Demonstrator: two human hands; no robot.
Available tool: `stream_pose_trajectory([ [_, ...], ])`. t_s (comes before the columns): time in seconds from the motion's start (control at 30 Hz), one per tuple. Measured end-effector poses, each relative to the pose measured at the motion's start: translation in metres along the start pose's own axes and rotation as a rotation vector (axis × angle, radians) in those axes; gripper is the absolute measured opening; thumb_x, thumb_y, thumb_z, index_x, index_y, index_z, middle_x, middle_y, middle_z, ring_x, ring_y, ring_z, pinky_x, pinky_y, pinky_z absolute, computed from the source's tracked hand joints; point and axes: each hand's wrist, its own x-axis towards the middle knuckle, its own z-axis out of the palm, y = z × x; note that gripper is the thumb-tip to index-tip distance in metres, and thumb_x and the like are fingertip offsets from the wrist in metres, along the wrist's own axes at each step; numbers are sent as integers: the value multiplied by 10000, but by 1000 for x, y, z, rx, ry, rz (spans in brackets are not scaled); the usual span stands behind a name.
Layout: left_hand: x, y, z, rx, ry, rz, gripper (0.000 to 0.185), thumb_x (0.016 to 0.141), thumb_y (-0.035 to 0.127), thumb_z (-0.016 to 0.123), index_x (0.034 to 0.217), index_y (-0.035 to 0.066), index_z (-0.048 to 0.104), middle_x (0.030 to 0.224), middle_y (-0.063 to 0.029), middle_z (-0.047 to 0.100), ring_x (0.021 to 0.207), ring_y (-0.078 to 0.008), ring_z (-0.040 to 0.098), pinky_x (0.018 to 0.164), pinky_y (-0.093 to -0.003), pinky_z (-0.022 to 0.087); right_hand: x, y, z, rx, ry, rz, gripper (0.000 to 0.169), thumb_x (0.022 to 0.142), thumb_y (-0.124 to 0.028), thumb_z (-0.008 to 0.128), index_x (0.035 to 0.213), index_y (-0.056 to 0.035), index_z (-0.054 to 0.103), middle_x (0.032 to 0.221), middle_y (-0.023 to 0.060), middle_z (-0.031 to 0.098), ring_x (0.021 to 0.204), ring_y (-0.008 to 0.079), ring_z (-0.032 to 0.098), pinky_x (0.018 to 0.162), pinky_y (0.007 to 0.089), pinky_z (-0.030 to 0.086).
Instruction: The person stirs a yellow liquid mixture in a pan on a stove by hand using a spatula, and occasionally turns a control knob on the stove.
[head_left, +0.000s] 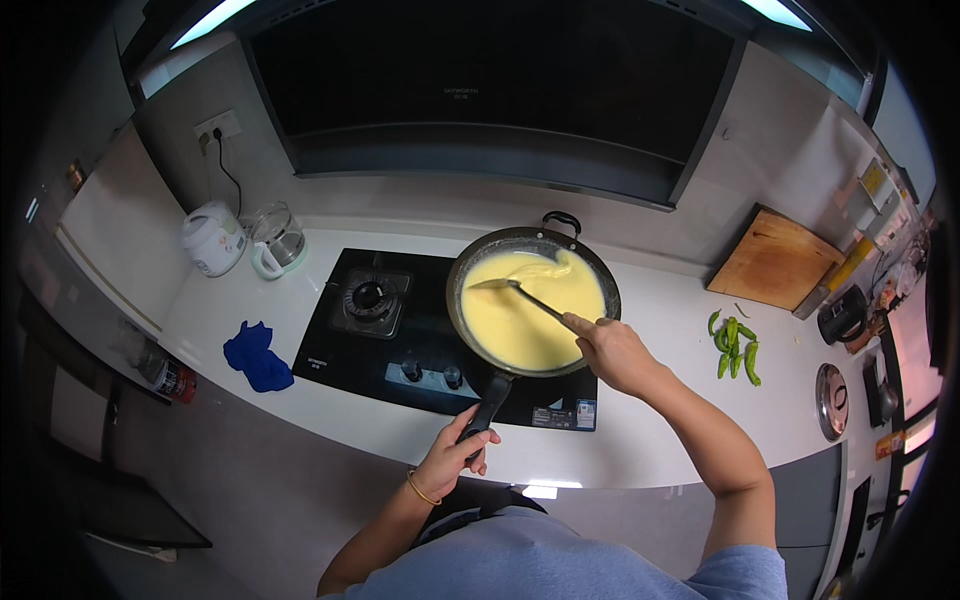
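Observation:
A large dark frying pan (613, 300) stands over the right side of the black gas hob (427, 330). Pale yellow, thick-looking liquid (525, 330) fills much of it, with a folded, thicker patch near the far side. My left hand (457, 450) grips the pan's black handle (493, 405) at the counter's front edge. In my right hand (611, 349) is the dark handle of a spatula (536, 301), its index finger stretched along the shaft. The spatula's blade lies in the yellow liquid, left of the pan's middle.
Left of the hob lie a blue cloth (259, 356), a glass jug (278, 238) and a white rice cooker (213, 238). At the right are green peppers (733, 341), a wooden cutting board (776, 259), a round metal lid (832, 402) and a black kettle (841, 315). A range hood (480, 154) overhangs the back.

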Motion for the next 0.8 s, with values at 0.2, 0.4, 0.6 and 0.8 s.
stream_pose_trajectory([
  [0.2,0,2,0,-1,-1,-11,559,1024,90,526,1542,44,320,1087,-100,595,609,-66,494,631,-290,521,-41,-5,-36,76,-88,-86,423,930,-84,590,1352,-49,594,747,207,648,701,381,649,699,477,538],
  [0.4,-1,3,1,-2,13,-18,556,1024,89,526,1539,44,324,1082,-98,598,609,-62,495,629,-287,519,-87,-6,-84,-67,-216,-37,463,925,-84,609,1388,-80,583,744,171,640,671,339,642,652,453,534],
  [0.6,-1,4,3,-7,16,-22,556,1025,86,523,1542,48,324,1081,-94,596,610,-63,496,627,-283,517,-107,12,-77,-395,-171,11,545,873,-43,575,1418,-58,557,763,167,635,622,286,645,567,386,531],
  [0.8,0,4,3,-12,7,-22,558,1026,88,525,1546,53,324,1086,-89,593,612,-62,494,628,-276,511,-71,35,-36,-467,-68,38,604,830,-17,567,1432,-23,521,818,186,637,637,303,664,578,385,548],
])
